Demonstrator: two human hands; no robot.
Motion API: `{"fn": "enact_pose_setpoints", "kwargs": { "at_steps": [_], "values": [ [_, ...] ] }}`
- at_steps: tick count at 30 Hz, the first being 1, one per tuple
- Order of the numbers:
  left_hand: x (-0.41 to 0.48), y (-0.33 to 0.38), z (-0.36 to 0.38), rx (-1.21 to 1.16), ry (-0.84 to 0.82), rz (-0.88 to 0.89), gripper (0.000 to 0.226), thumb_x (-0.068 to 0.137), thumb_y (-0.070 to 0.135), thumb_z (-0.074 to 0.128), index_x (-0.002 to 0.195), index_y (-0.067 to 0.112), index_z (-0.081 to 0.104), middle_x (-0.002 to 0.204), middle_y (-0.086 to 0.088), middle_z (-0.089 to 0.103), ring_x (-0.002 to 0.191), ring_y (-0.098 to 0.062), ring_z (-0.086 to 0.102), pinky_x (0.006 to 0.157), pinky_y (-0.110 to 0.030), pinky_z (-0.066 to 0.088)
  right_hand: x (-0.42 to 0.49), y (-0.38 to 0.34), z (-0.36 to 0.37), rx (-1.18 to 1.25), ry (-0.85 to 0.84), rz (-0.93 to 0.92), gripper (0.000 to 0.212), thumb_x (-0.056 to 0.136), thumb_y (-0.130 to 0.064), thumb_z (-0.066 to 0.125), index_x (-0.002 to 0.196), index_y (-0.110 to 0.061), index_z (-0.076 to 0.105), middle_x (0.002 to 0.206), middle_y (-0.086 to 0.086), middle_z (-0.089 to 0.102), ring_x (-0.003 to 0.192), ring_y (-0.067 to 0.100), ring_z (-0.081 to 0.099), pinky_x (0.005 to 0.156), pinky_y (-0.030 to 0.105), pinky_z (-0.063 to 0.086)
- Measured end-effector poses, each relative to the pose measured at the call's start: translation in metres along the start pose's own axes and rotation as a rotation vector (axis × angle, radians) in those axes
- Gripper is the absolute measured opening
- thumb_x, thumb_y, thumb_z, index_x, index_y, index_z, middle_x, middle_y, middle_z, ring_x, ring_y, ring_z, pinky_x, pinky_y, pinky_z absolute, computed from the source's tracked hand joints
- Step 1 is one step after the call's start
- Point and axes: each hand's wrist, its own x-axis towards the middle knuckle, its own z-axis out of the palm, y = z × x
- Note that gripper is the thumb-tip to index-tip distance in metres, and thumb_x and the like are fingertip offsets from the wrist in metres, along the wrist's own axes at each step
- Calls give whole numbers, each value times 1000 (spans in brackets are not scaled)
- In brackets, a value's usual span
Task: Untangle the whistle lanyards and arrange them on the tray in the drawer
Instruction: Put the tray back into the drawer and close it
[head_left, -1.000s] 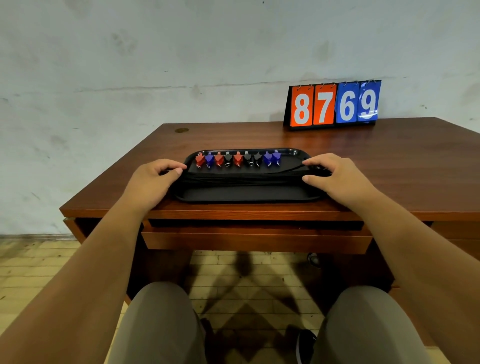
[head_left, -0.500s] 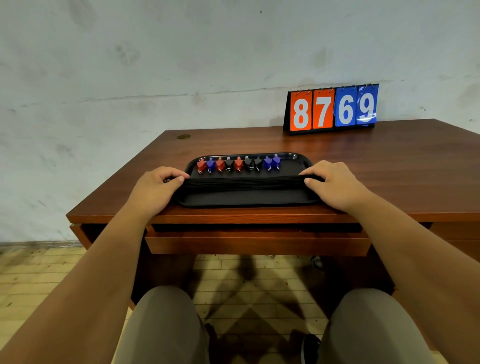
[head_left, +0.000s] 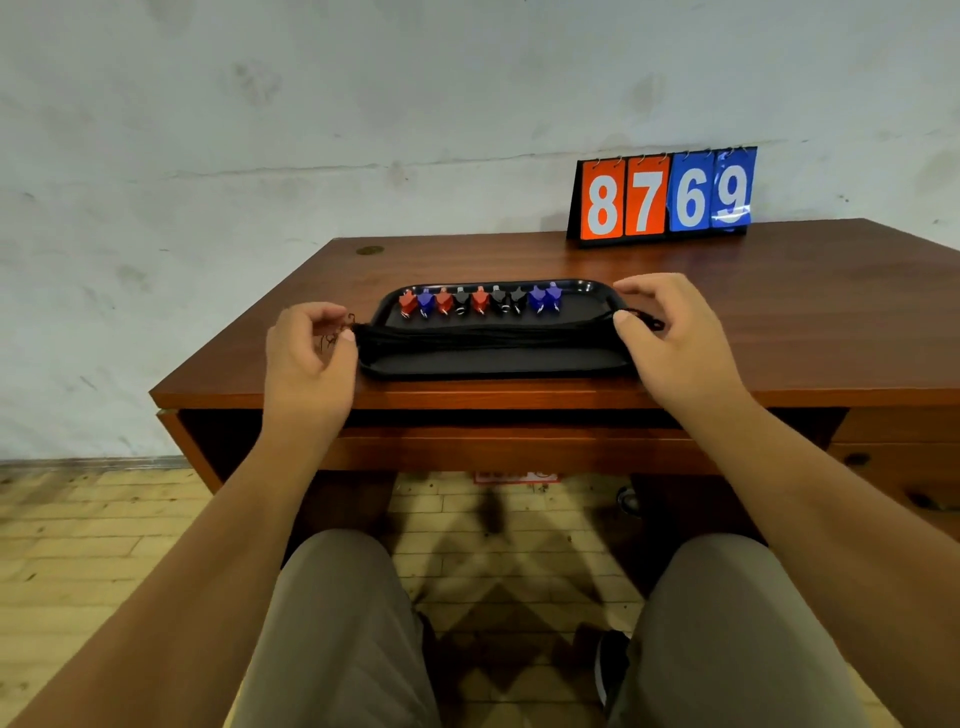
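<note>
A black tray (head_left: 493, 364) lies on the wooden desk near its front edge. Several red, blue and black whistles (head_left: 480, 301) stand in a row along the tray's back edge. Their black lanyard cords (head_left: 488, 335) stretch as one straight bundle across the tray from left to right. At the bundle's left end, my left hand (head_left: 306, 353) has its fingers curled and pinches the cord ends. My right hand (head_left: 670, 332) is at the right end, thumb on the cords and the other fingers raised above them.
A flip scoreboard (head_left: 665, 197) reading 8769 stands at the back of the desk (head_left: 779, 312) against the wall. The drawer front (head_left: 519, 447) sits just under the desk's front edge, above my knees. A second drawer knob (head_left: 857, 459) shows at the right.
Both hands lay flat over the tray's ends before. Now they are lifted a little, with fingers curled at the two ends of the cord bundle. The tray has not moved.
</note>
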Motion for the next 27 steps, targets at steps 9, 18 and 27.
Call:
{"fn": "enact_pose_setpoints", "kwargs": {
  "at_steps": [9, 18, 27],
  "values": [
    [-86, -27, -2, 208, -419, 254, 24, 104, 14, 63, 121, 30, 69, 117, 21, 63, 112, 3, 56, 97, -21, 47, -105, -16, 30, -76, -249, -268, 21, 107, -21, 61, 127, -21, 67, 119, -13, 63, 118, 5, 58, 102, 22, 47],
    [-105, -56, 22, 466, -493, 244, 65, 102, 25, 69, 162, 16, 45, 165, 1, 43, 154, -19, 34, 125, -27, 19, -133, 36, 65, -488, -430, -225, 73, 101, -39, 66, 165, -17, 38, 171, -2, 35, 159, 20, 29, 131, 36, 20],
    [-90, -57, 25, 557, -460, 264, 49, 102, 38, 66, 147, 19, 59, 146, 0, 56, 134, -28, 50, 112, -44, 43, -129, 15, 80, -560, -312, -97, 61, 99, -37, 59, 156, -18, 52, 153, -3, 49, 137, 24, 47, 117, 47, 43]
  ]
}}
